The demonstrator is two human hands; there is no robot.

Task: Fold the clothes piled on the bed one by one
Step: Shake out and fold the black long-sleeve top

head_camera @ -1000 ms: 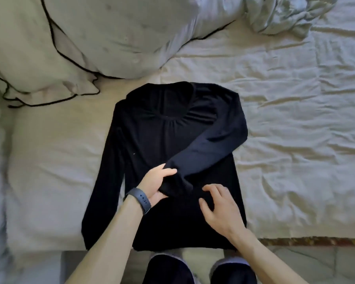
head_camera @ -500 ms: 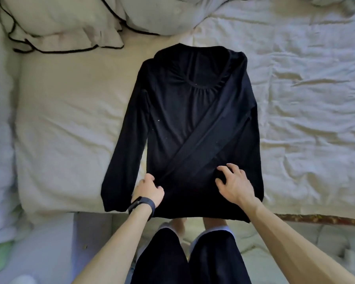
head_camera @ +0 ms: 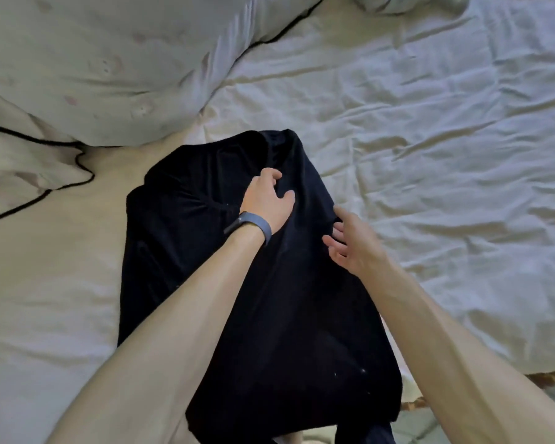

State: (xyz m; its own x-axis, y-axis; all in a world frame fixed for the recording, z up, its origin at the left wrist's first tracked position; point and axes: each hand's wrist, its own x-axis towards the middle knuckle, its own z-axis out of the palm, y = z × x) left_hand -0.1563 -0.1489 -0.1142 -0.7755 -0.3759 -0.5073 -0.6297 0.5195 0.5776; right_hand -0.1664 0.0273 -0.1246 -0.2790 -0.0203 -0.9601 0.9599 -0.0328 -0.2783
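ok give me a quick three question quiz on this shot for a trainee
1. True or false: the right hand is clenched into a fist.
2. Which wrist wears the dark wristband? A) left B) right C) neither
3. Short answer: what does the left hand rest on?
Key: 1 false, its fingers are loosely spread. 2 A. 3 the black top lying on the bedsheet.
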